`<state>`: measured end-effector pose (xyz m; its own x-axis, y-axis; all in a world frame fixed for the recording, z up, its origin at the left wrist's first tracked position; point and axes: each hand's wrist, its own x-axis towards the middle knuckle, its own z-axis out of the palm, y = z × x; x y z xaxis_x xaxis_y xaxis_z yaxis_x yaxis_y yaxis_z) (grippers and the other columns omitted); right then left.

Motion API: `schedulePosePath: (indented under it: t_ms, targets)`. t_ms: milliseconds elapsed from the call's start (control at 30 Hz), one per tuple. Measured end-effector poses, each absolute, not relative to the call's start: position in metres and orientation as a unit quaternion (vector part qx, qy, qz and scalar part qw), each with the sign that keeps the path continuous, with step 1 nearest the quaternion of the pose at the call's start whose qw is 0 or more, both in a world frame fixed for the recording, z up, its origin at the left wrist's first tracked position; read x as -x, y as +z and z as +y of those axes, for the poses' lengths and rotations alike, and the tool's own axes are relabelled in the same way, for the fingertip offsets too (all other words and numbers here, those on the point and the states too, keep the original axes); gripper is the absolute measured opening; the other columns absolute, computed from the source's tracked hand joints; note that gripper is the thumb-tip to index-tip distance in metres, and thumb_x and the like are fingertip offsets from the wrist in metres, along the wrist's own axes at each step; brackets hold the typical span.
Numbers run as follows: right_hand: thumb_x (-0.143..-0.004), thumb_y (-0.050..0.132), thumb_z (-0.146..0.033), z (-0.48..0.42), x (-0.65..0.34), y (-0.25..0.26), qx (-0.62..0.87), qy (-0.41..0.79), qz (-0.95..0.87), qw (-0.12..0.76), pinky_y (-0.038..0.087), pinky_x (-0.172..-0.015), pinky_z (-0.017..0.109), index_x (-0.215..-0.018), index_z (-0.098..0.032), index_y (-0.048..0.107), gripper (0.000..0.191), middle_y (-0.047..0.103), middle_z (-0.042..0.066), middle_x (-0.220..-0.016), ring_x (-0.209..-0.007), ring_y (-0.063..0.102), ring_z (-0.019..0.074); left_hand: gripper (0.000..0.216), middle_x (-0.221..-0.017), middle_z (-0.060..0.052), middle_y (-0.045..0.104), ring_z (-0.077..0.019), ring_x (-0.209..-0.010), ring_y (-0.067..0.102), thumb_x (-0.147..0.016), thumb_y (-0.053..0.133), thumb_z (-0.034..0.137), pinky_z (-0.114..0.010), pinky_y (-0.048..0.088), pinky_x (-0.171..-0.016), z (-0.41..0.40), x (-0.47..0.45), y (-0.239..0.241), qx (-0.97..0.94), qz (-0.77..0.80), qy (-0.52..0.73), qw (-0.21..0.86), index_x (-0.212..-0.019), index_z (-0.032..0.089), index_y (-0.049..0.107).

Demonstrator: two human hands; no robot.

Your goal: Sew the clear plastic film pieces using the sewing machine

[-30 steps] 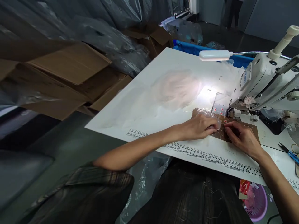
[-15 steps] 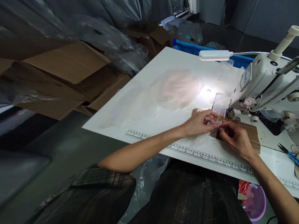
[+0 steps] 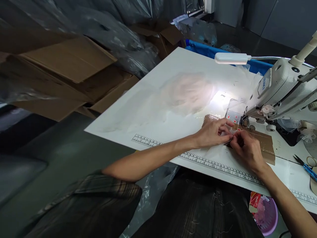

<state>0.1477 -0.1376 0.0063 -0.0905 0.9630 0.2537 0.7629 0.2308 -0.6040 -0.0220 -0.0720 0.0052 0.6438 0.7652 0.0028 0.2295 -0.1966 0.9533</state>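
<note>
**A:** What are the hands doing?

**B:** The left hand and right hand meet fingertip to fingertip, both pinching a small clear plastic piece. I'd say hold it lightly, with the edges flush.

**A:** Counts?

**B:** One flat brown cardboard sheet beneath them, one white sewing machine beyond the right hand, one white lamp bar past both, and one blue-handled scissors further right.

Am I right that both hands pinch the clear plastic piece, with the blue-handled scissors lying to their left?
Not quite: the head view shows the blue-handled scissors lying to their right. The left hand and right hand do pinch the clear plastic piece.
</note>
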Motion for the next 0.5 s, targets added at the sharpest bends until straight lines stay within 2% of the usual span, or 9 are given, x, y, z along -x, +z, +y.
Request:
schedulePosePath:
  t_ms: [200,333,400,500]
  targets:
    - [-0.08,0.052,-0.033,-0.139,-0.148,0.004,0.637,0.185,-0.651,0.369,0.041,-0.05,0.026,-0.072,-0.023,0.054,0.012,0.058,-0.001,-0.057,-0.049,0.051,0.0121,0.033,-0.077,0.003,0.07,-0.0114,-0.068,0.062,-0.081,0.061,0.018,-0.027,0.049,-0.066,-0.073,0.024,0.004,-0.75,0.32,0.241,0.526,-0.113,0.015,0.056]
    - [-0.078,0.058,-0.039,-0.139,-0.16,0.003,0.675,0.264,-0.56,0.402,0.042,-0.045,0.026,-0.075,-0.022,0.057,0.017,0.057,-0.002,-0.052,-0.045,0.053,0.0133,0.031,-0.084,-0.002,0.074,-0.0134,-0.073,0.065,-0.084,0.064,0.024,-0.03,0.05,-0.069,-0.071,0.027,0.002,-0.743,0.323,0.243,0.533,-0.113,0.014,0.059]
    - [-0.079,0.059,-0.043,-0.141,-0.162,0.005,0.657,0.317,-0.554,0.402,0.045,-0.045,0.026,-0.078,-0.021,0.059,0.022,0.06,-0.001,-0.054,-0.046,0.055,0.0136,0.031,-0.086,-0.004,0.075,-0.0144,-0.077,0.067,-0.085,0.065,0.027,-0.031,0.051,-0.073,-0.07,0.028,0.002,-0.738,0.325,0.25,0.536,-0.113,0.014,0.06]
    - [-0.079,0.059,-0.044,-0.144,-0.159,0.008,0.636,0.335,-0.583,0.38,0.047,-0.049,0.026,-0.084,-0.02,0.064,0.025,0.066,0.002,-0.062,-0.05,0.057,0.0132,0.033,-0.088,-0.005,0.076,-0.0155,-0.083,0.068,-0.085,0.066,0.028,-0.033,0.052,-0.079,-0.069,0.027,0.004,-0.736,0.332,0.255,0.531,-0.115,0.014,0.06]
